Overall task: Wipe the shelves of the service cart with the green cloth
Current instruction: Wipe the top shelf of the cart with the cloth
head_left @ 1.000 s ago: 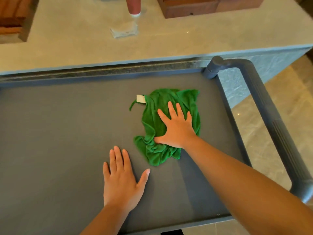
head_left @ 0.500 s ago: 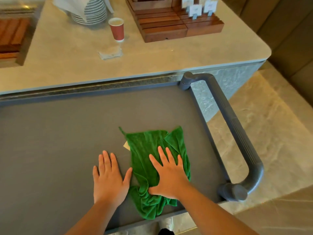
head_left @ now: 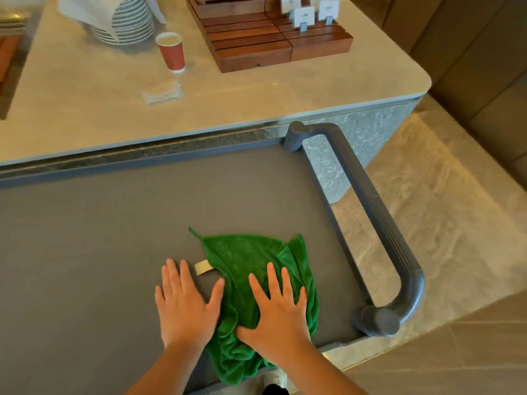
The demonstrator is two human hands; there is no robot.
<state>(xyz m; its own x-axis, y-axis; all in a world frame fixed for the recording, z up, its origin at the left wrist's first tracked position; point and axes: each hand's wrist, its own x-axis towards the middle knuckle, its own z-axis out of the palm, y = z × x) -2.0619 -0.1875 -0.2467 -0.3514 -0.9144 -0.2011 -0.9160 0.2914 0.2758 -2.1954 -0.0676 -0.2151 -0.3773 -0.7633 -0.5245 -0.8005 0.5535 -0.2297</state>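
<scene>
In the head view, the right hand (head_left: 278,317) lay flat on the cloth (head_left: 251,258), fingers straight and spread wide, pressing it down and gripping nothing. The left hand (head_left: 185,306) was also flat and wide, palm on the bare shelf (head_left: 114,223) just beside the cloth, its thumb touching the cloth's left edge. The cloth sat bunched on the cart's top shelf toward the near right corner, near the handle (head_left: 379,218). Its crumpled near end reached the shelf's front rim and its pale tag (head_left: 203,267) stuck out to the left. Behind the cart, the tabletop (head_left: 85,89) carried a red cup (head_left: 172,54) and stacked plates (head_left: 131,24).

The step in hand looked like wiping the top shelf, with the stroke at its near end. The next move probably called for pushing the cloth outward or leftward under steady palm pressure to cover the wide left stretch. Any lower shelves were out of sight.
</scene>
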